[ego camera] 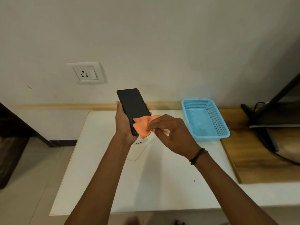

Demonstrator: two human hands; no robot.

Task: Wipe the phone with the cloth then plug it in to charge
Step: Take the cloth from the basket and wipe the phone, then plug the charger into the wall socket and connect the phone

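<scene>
Phone (133, 104) held upright above the white counter (113, 184), dark screen toward the camera, top end tilted slightly left. Left hand (124, 125) wrapped around the lower left edge and back of the phone, fingertips showing past its right edge. Orange cloth (142, 125) pressed against the bottom portion of the screen, covering the lower right corner. Right hand (170, 133) pinching the cloth between thumb and fingers, knuckles up; dark cord bracelet (197, 155) on that wrist. White charger with cable (138, 151) lying on the counter directly below the hands, partly hidden by the left wrist. Wall socket (85, 73) on the wall, up and left of the phone, nothing plugged in. Blue perforated basket (219, 120) on the counter to the right, well apart from the phone.
</scene>
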